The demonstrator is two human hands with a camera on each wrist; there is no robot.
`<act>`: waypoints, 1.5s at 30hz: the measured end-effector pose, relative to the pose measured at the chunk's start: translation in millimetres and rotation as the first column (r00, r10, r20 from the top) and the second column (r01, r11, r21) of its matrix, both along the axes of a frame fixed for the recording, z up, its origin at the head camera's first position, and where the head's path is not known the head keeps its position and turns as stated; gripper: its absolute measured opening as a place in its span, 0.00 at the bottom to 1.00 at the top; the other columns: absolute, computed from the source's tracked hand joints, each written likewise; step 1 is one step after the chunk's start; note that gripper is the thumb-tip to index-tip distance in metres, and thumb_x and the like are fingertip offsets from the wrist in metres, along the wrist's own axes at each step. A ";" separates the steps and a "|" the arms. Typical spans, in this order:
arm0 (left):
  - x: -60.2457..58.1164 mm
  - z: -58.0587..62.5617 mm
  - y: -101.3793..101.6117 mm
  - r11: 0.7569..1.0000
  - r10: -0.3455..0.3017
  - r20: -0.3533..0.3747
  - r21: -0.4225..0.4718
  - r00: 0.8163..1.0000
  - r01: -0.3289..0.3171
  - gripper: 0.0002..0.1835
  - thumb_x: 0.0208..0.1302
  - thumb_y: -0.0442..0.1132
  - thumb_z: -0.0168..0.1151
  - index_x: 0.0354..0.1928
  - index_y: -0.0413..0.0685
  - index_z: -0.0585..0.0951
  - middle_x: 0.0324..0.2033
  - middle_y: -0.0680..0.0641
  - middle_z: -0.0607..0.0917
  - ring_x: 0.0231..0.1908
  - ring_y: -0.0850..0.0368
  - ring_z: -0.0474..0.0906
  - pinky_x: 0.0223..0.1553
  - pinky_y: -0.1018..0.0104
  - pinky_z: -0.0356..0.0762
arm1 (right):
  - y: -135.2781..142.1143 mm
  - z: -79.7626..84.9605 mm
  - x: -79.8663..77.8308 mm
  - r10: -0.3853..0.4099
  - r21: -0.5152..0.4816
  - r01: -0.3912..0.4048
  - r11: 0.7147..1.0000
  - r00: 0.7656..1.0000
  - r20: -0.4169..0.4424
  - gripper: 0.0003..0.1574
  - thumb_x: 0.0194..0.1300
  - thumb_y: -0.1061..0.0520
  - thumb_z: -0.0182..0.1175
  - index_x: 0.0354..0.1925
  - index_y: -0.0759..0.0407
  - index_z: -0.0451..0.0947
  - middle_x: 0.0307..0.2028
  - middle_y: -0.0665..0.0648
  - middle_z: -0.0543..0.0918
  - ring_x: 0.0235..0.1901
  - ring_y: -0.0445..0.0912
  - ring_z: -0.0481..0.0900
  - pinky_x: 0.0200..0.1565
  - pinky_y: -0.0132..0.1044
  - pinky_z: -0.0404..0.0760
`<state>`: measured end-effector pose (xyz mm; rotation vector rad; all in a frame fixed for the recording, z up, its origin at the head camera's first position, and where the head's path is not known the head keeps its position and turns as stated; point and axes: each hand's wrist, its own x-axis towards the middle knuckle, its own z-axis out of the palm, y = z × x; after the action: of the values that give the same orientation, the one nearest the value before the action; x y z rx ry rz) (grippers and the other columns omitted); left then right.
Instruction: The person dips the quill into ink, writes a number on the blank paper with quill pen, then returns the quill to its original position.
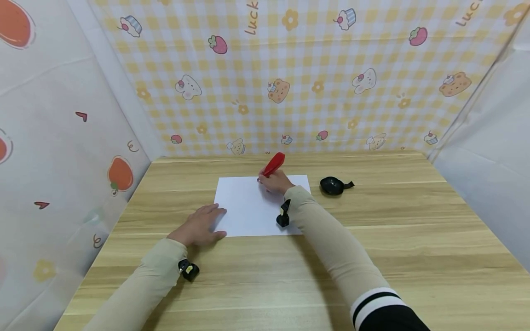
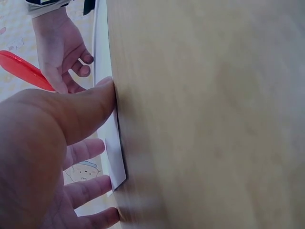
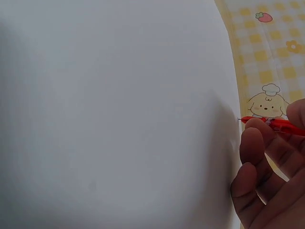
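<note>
A sheet of white paper [image 1: 246, 209] lies on the wooden table in front of me. My right hand [image 1: 276, 182] pinches a red pen [image 1: 274, 164] near the paper's far edge. In the right wrist view, the thin tip of the pen [image 3: 279, 125] points at the sheet, and I cannot tell whether it touches. My left hand [image 1: 200, 226] rests at the paper's left edge with its fingers spread and fairly straight. Seen from the left wrist, the thumb and fingertips press on the edge of the paper [image 2: 114, 160]. No marks on the sheet can be made out.
Right of the paper sits a small round black object [image 1: 332, 185] with a short tail. The table [image 1: 393, 230] ends at a yellow checked cloth [image 1: 306, 110] behind. White cloth walls [image 1: 62, 161] stand on both sides. Each wrist wears a small black camera [image 1: 188, 270].
</note>
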<state>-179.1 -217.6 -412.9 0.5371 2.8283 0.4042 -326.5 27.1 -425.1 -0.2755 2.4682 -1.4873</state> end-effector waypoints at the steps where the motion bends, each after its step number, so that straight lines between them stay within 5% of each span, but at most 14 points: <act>1: 0.2 0.2 0.2 1.000 0.003 0.002 0.001 1.000 -0.003 0.34 0.64 0.49 0.64 0.68 0.41 0.67 0.69 0.31 0.61 0.67 0.30 0.54 0.62 0.31 0.54 | 0.0 -0.8 -0.3 -0.003 -0.003 0.003 1.000 1.000 0.003 0.11 0.71 0.53 0.52 0.43 0.56 0.78 0.35 0.55 0.84 0.24 0.44 0.76 0.28 0.33 0.78; 26: -0.3 -2.2 0.2 1.000 0.016 0.032 -0.011 0.999 -0.016 0.36 0.65 0.50 0.62 0.71 0.42 0.64 0.70 0.31 0.57 0.69 0.31 0.51 0.62 0.31 0.51 | -0.9 1.8 3.1 -0.035 0.001 0.035 0.999 0.998 0.051 0.11 0.71 0.53 0.52 0.44 0.56 0.78 0.39 0.55 0.84 0.28 0.44 0.75 0.30 0.33 0.76; 35: -0.1 2.5 1.4 1.000 0.008 0.032 -0.007 0.999 -0.008 0.36 0.66 0.49 0.62 0.70 0.41 0.64 0.70 0.31 0.57 0.68 0.31 0.52 0.63 0.32 0.52 | 2.7 -1.5 -2.5 -0.030 -0.071 0.037 0.997 0.995 0.098 0.09 0.70 0.54 0.53 0.42 0.57 0.77 0.39 0.54 0.84 0.23 0.41 0.73 0.26 0.31 0.75; 45: 0.0 1.8 2.3 1.000 0.009 0.028 -0.017 1.000 -0.008 0.36 0.65 0.49 0.63 0.70 0.41 0.65 0.70 0.31 0.58 0.68 0.31 0.52 0.62 0.32 0.53 | 5.6 -3.4 -2.0 -0.021 -0.022 0.024 0.999 0.996 0.091 0.10 0.71 0.52 0.53 0.44 0.54 0.77 0.37 0.52 0.85 0.18 0.41 0.72 0.21 0.31 0.71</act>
<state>-179.1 -215.3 -411.1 0.5119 2.8052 0.3867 -328.6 32.7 -428.5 -0.1808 2.3923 -1.5036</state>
